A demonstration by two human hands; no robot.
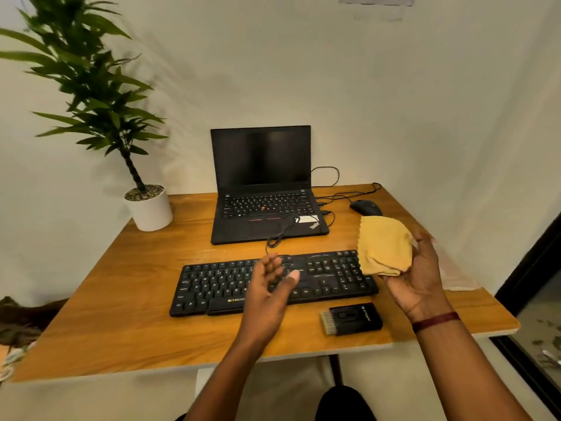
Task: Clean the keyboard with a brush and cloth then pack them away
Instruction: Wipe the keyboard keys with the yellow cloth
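Fingers (423, 243) of right hand (422, 275) cup soft, crumpled yellow cloth (384, 246).

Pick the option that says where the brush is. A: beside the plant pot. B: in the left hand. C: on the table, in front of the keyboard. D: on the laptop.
C: the brush lies on the table before the keyboard; the right hand holds only the cloth.

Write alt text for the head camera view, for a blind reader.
A right hand holds a bunched yellow cloth over a black keyboard on a wooden desk; the left hand hovers open. A brush lies nearer, a laptop behind.
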